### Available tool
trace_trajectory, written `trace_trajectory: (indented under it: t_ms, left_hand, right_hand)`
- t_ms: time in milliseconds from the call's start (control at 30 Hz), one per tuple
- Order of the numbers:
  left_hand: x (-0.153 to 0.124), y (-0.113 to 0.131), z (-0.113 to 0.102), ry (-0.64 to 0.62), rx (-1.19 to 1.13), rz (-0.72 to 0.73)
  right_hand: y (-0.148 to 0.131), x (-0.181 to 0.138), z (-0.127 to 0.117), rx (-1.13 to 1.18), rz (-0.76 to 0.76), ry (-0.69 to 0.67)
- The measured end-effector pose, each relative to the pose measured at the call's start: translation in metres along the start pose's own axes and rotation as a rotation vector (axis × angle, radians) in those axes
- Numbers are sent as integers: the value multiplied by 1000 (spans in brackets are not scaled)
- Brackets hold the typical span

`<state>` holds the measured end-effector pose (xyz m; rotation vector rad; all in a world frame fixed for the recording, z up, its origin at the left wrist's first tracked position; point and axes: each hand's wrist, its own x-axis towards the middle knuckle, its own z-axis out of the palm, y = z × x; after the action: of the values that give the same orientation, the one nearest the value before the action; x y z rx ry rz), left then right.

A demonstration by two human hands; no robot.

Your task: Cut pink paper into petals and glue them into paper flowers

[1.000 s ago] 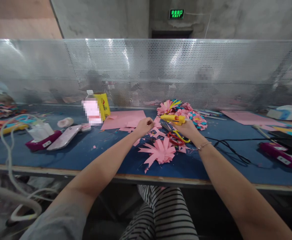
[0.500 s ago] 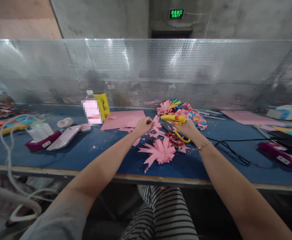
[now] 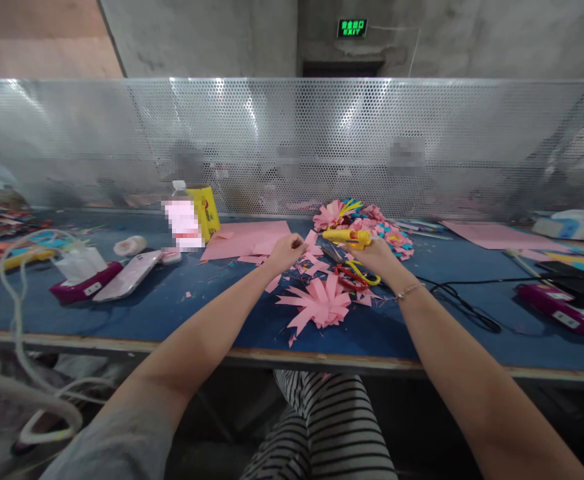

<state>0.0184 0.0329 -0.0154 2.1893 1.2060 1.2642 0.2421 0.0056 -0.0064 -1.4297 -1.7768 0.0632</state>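
Observation:
My right hand [image 3: 373, 257] grips a yellow glue gun [image 3: 346, 236] with its nozzle pointing left. My left hand [image 3: 287, 251] pinches a small pink paper piece [image 3: 312, 241] just left of the nozzle. A pink paper flower [image 3: 321, 303] with pointed petals lies on the blue table [image 3: 187, 303] in front of both hands. Scissors with red and yellow handles [image 3: 355, 275] lie under my right hand. A heap of finished pink and blue paper flowers [image 3: 372, 223] sits behind the glue gun.
Pink paper sheets [image 3: 249, 239] lie behind my left hand. A phone [image 3: 129, 275], a tissue box [image 3: 79, 273] and a yellow carton [image 3: 207, 210] stand at the left. A black cable [image 3: 459, 300] runs right. A perforated metal screen [image 3: 292, 143] borders the far edge.

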Motion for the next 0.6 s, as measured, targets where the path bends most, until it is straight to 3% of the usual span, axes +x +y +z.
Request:
trace_trajectory:
  t_ms: [600]
  left_hand:
    - [-1,4,-1,-10,25,-9]
  right_hand:
    - [6,1,2,59,-60,-29]
